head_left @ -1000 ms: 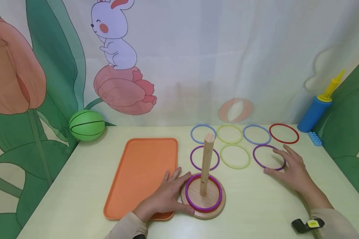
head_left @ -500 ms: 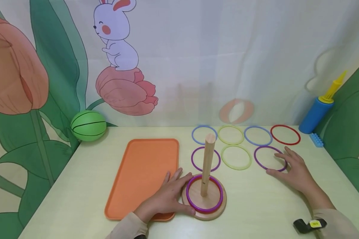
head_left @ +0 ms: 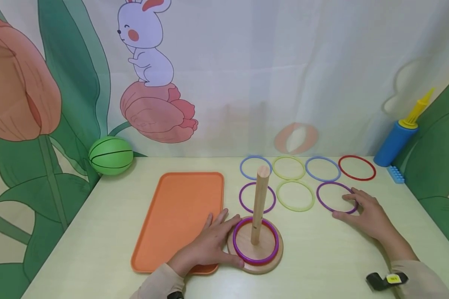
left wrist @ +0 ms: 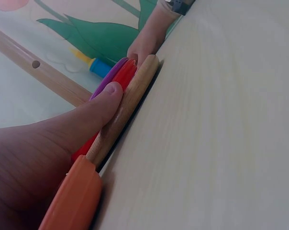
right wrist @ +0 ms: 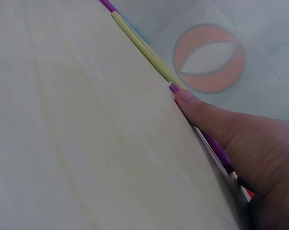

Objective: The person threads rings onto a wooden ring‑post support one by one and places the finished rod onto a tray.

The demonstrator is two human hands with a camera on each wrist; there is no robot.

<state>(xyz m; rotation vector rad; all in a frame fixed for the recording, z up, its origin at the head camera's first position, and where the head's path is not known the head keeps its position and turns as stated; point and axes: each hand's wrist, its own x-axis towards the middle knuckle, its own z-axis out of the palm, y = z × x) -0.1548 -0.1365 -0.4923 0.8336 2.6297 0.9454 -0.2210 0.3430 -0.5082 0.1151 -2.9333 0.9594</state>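
A wooden peg stand (head_left: pixel 260 203) stands upright at the table's front middle. Round its peg lies a purple ring (head_left: pixel 256 262), over a red ring (left wrist: pixel 123 76) plain in the left wrist view. My left hand (head_left: pixel 211 243) holds the left side of the round base, thumb at the front and index finger farther back. On the right, my right hand (head_left: pixel 370 216) grips another purple ring (head_left: pixel 319 196) by its right edge, thumb at the near side. That ring lies flat or nearly so; in the right wrist view my thumb rests against it, other fingers hidden.
Behind the stand lie blue (head_left: pixel 241 167), yellow (head_left: pixel 289 157), blue (head_left: pixel 323 157), red (head_left: pixel 355 156), purple (head_left: pixel 240 197) and yellow (head_left: pixel 295 210) rings. An orange tray (head_left: pixel 183 216) is left. A green ball (head_left: pixel 111 155), blue-yellow pump (head_left: pixel 395 139) and blue block (head_left: pixel 395 175) stand farther back.
My right hand's fingers have drawn in slightly on the purple ring, which has shifted a little. The left hand stays at the base.
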